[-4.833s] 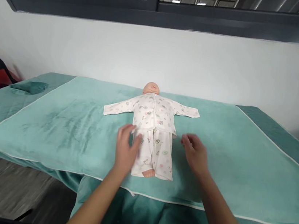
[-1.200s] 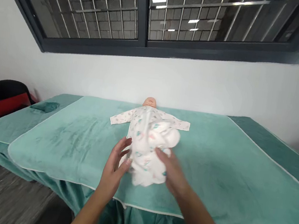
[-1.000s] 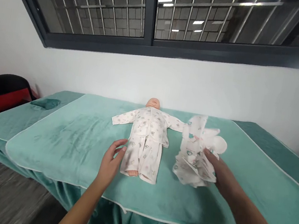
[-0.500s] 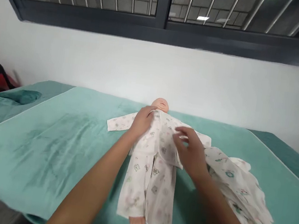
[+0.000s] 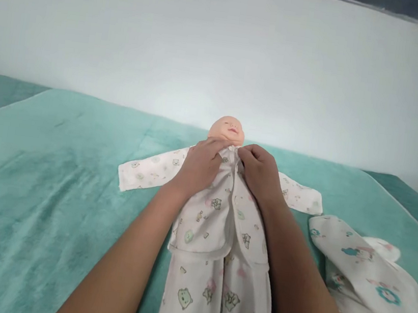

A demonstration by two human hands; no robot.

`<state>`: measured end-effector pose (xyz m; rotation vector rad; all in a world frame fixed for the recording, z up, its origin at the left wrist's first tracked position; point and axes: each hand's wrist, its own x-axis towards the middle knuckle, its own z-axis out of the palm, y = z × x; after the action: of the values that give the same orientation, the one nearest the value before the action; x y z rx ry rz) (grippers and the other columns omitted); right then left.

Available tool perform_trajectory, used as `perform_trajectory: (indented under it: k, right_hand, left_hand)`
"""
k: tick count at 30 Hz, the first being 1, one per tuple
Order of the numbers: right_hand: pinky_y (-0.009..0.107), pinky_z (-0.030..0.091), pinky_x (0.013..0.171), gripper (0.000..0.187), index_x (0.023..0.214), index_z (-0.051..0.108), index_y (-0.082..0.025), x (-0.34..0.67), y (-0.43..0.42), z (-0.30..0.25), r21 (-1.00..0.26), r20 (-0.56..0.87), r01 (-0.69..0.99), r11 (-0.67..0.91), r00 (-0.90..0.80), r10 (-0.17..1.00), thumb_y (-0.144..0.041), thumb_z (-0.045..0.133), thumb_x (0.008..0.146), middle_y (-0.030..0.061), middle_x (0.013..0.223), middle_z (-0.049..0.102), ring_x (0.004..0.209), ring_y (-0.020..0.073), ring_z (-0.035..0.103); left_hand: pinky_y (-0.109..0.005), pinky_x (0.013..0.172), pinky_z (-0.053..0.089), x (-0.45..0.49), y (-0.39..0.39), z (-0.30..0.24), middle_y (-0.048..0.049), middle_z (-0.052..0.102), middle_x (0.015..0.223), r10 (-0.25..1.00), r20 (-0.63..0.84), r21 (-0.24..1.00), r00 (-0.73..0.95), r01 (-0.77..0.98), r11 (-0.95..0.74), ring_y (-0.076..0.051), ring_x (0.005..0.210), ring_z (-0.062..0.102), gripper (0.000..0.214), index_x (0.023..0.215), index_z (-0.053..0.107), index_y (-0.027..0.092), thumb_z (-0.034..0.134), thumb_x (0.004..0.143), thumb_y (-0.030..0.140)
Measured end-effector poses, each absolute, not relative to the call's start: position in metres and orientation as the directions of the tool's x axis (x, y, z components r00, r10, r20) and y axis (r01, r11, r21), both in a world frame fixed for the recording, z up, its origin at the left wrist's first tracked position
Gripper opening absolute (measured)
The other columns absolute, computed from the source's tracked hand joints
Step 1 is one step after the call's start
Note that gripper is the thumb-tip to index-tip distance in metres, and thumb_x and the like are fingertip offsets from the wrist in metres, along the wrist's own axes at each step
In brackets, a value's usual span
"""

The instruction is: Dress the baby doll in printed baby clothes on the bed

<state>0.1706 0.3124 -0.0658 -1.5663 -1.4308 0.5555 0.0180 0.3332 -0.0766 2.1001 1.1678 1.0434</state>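
A baby doll (image 5: 227,128) lies on its back, its head toward the wall. It wears a white printed baby jacket (image 5: 204,217) with the sleeves spread to both sides, over matching printed pants (image 5: 194,298). At the neckline, my left hand (image 5: 202,163) rests on the jacket's left front, its fingers at the collar edge. My right hand (image 5: 261,171) pinches the other collar edge between thumb and bent fingers. The two front panels meet near the neck and part lower down. The doll's hands do not show.
A green plush cover (image 5: 55,182) lies under the doll. To the right, a heap of white printed baby clothes (image 5: 376,286) lies close to the right sleeve and my right forearm. The white wall (image 5: 170,43) rises behind the doll's head.
My view has tilted down and come closer. My right hand has moved from above the jacket's chest to the collar and closed on its edge. My left hand stays near the neckline.
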Motion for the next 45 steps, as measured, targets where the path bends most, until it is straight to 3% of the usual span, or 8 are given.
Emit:
perform_trajectory:
  k: [4, 8, 13, 18, 23, 30, 40, 45]
  right_hand:
    - [0.028, 0.034, 0.061, 0.023, 0.066, 0.054, -0.02, 0.172, 0.298, -0.077, -0.948, 0.223, 0.305, 0.092, 0.427, 0.876, -0.037, 0.059, 0.082, -0.0051, 0.062, 0.05, 0.062, 0.0128, 0.045]
    - [0.028, 0.039, 0.066, 0.018, 0.076, 0.058, -0.021, 0.167, 0.262, -0.087, -0.952, 0.25, 0.286, 0.109, 0.524, 0.814, -0.038, 0.062, 0.081, -0.0047, 0.068, 0.053, 0.066, 0.0133, 0.048]
    - [0.029, 0.044, 0.067, 0.028, 0.099, 0.058, -0.023, 0.162, 0.238, -0.087, -0.925, 0.322, 0.342, 0.166, 0.473, 0.82, -0.033, 0.069, 0.075, -0.0009, 0.094, 0.062, 0.069, 0.0131, 0.053]
    - [0.03, 0.042, 0.067, 0.024, 0.077, 0.057, -0.022, 0.162, 0.237, -0.08, -0.868, 0.358, 0.45, 0.213, 0.268, 0.894, -0.044, 0.063, 0.083, -0.0016, 0.074, 0.058, 0.069, 0.0151, 0.051]
    - [0.031, 0.04, 0.068, 0.022, 0.081, 0.059, -0.022, 0.165, 0.238, -0.081, -0.8, 0.342, 0.57, 0.187, 0.179, 0.922, -0.043, 0.064, 0.083, -0.0005, 0.078, 0.061, 0.071, 0.0164, 0.052]
    - [0.03, 0.04, 0.07, 0.015, 0.082, 0.062, -0.021, 0.171, 0.242, -0.084, -0.907, 0.292, 0.369, 0.204, 0.2, 0.935, -0.035, 0.06, 0.084, -0.0021, 0.076, 0.06, 0.072, 0.015, 0.052]
    - [0.025, 0.032, 0.052, 0.012, 0.077, 0.059, -0.021, 0.181, 0.252, -0.091, -0.976, 0.214, 0.102, 0.194, 0.248, 0.945, -0.03, 0.066, 0.079, -0.0062, 0.064, 0.048, 0.055, 0.0093, 0.041]
    - [0.025, 0.031, 0.05, 0.012, 0.077, 0.056, -0.023, 0.178, 0.248, -0.091, -0.964, 0.261, 0.023, 0.266, 0.303, 0.917, -0.03, 0.065, 0.081, -0.0059, 0.063, 0.043, 0.055, 0.0101, 0.037]
  left_hand:
    - [-0.039, 0.113, 0.041, 0.023, 0.316, -0.075, -0.0028, 0.066, 0.13, 0.846, 0.433, 0.73, 0.312, 0.429, -0.532, -0.02, 0.126, 0.055, 0.04, 0.116, 0.067, 0.021, 0.041, 0.088, 0.01]
    - [-0.041, 0.119, 0.034, 0.018, 0.288, -0.08, -0.0031, 0.06, 0.14, 0.822, 0.469, 0.7, 0.322, 0.432, -0.568, -0.022, 0.137, 0.047, 0.026, 0.109, 0.07, 0.023, 0.05, 0.093, 0.021]
    - [-0.045, 0.122, 0.03, 0.01, 0.271, -0.083, -0.0008, 0.052, 0.148, 0.831, 0.434, 0.671, 0.347, 0.491, -0.556, -0.021, 0.144, 0.038, 0.035, 0.119, 0.068, 0.028, 0.041, 0.098, 0.02]
    - [-0.045, 0.121, 0.033, 0.01, 0.273, -0.082, -0.0013, 0.052, 0.149, 0.82, 0.447, 0.65, 0.357, 0.5, -0.572, -0.021, 0.144, 0.038, 0.038, 0.121, 0.068, 0.028, 0.04, 0.097, 0.018]
    - [-0.045, 0.121, 0.033, 0.011, 0.273, -0.084, -0.0022, 0.052, 0.148, 0.805, 0.466, 0.628, 0.366, 0.505, -0.593, -0.02, 0.143, 0.038, 0.038, 0.12, 0.068, 0.027, 0.039, 0.097, 0.018]
    - [-0.044, 0.122, 0.031, 0.011, 0.272, -0.083, -0.0027, 0.052, 0.148, 0.806, 0.468, 0.628, 0.363, 0.506, -0.592, -0.02, 0.143, 0.039, 0.038, 0.123, 0.066, 0.027, 0.038, 0.099, 0.021]
    - [-0.047, 0.122, 0.03, 0.011, 0.271, -0.081, -0.0032, 0.052, 0.148, 0.812, 0.472, 0.648, 0.342, 0.49, -0.583, -0.021, 0.142, 0.04, 0.037, 0.125, 0.064, 0.027, 0.04, 0.097, 0.021]
    - [-0.048, 0.12, 0.033, 0.008, 0.265, -0.073, -0.0016, 0.05, 0.149, 0.802, 0.415, 0.685, 0.429, 0.433, -0.586, -0.025, 0.145, 0.036, 0.02, 0.104, 0.071, 0.027, 0.054, 0.092, 0.024]
